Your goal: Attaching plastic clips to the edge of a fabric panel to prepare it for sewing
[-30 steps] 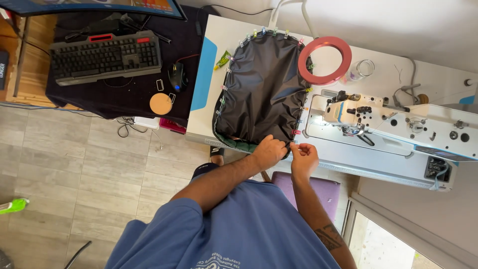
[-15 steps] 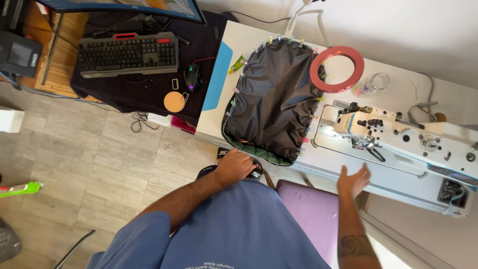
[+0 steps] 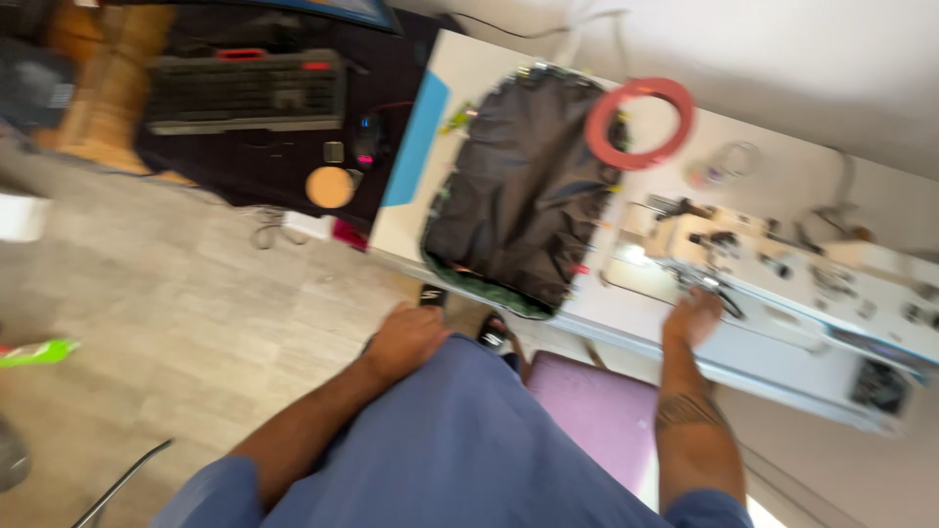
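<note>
Your right hand (image 3: 693,318) rests on the front edge of the sewing table (image 3: 636,337), just below the needle area of the sewing machine (image 3: 782,269). The frame is blurred, so I cannot tell whether its fingers are spread or together; they grip nothing that shows. Your left hand (image 3: 403,342) lies on your lap against the blue garment, fingers loosely together and empty.

The dark fabric piece (image 3: 518,196) lies spread on the table to the left of the machine, apart from both hands, its near edge overhanging the table front. A red ring (image 3: 641,122) overlaps its far right corner.

If you mean to feed the fabric, bring your left hand up to its near edge and flatten it before sliding it under the needle. Keep your right fingertips clear of the needle area.
</note>
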